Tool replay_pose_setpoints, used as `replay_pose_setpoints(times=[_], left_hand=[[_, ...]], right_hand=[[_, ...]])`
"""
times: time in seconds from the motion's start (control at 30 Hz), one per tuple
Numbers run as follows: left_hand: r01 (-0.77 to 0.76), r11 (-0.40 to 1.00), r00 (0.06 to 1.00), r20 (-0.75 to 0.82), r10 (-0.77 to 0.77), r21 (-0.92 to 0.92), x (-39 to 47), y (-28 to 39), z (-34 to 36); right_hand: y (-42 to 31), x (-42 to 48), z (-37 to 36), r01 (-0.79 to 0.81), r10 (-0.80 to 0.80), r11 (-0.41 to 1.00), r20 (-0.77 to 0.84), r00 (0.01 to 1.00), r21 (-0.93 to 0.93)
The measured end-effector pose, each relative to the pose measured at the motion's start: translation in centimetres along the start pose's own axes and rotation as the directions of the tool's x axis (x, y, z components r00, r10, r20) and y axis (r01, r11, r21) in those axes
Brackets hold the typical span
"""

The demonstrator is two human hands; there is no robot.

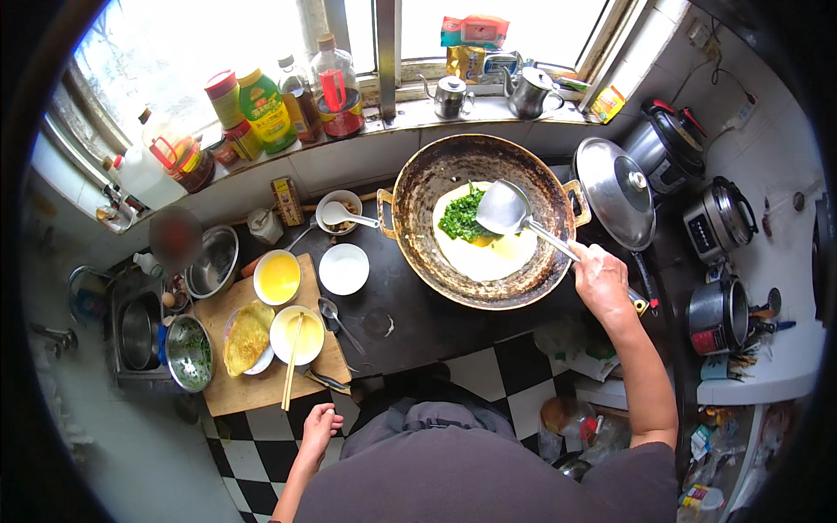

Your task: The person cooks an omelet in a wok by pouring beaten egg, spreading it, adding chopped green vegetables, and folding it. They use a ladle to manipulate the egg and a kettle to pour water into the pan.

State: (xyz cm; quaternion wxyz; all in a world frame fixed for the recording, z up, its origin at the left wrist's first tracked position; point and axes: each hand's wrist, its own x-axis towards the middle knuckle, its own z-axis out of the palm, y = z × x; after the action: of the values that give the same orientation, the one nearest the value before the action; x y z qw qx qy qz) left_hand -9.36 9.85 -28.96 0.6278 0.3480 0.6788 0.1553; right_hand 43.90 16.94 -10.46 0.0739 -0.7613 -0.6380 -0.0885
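Note:
My right hand (pixel 600 280) grips the handle of a metal wok spatula (pixel 503 207), its blade resting over chopped greens (pixel 461 216). Under the greens lies a pale round of batter (pixel 480 261) in a large two-handled wok (pixel 418 261). With fingers loosely curled, my left hand (pixel 319 428) hangs below the counter edge; nothing shows in it, though its palm is partly hidden. Nearest to it is a wooden cutting board (pixel 222 397). The board carries a folded yellow pancake (pixel 248 337) on a plate, a bowl of yellow liquid (pixel 277 277) and a bowl of paler batter (pixel 296 335) with chopsticks (pixel 292 366) across it.
Left of the wok stand a white bowl (pixel 344 269) and a bowl with a white spoon (pixel 340 214). A steel bowl with bits of greens (pixel 189 353) sits by the sink (pixel 138 333). A lidded pan (pixel 618 193) is right of the wok. Bottles (pixel 265 111) line the windowsill.

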Motion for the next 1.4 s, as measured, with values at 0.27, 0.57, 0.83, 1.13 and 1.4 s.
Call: replay_pose_setpoints(times=[0.27,0.57,0.83,1.13,1.4], left_hand=[[0.008,0.996,0.996,-0.083,-0.016,-0.094,-2.5,-0.1,4.5],[-0.126,0.990,0.991,-0.060,0.123,-0.057,0.5,4.3,6.5],[-0.451,0.887,0.888,0.042,0.457,-0.099,1.7,13.2,8.8],[-0.581,0.813,0.804,0.130,0.580,-0.038,1.8,18.2,8.2],[-0.678,0.727,0.718,0.313,0.622,0.110,0.3,20.5,9.0]], right_hand=[[1.2,1.2,-0.9,0.095,-0.091,0.991,0.035,0.995,-0.099],[-0.1,1.2,-1.7,0.152,-0.146,0.980,0.051,0.988,-0.128],[-0.8,1.7,-1.1,0.182,-0.175,0.970,0.055,0.983,-0.159],[-1.5,2.9,-5.5,0.128,-0.129,0.975,0.007,0.992,-0.184],[-1.8,1.1,-6.6,0.009,0.003,0.990,0.086,0.996,-0.139]])
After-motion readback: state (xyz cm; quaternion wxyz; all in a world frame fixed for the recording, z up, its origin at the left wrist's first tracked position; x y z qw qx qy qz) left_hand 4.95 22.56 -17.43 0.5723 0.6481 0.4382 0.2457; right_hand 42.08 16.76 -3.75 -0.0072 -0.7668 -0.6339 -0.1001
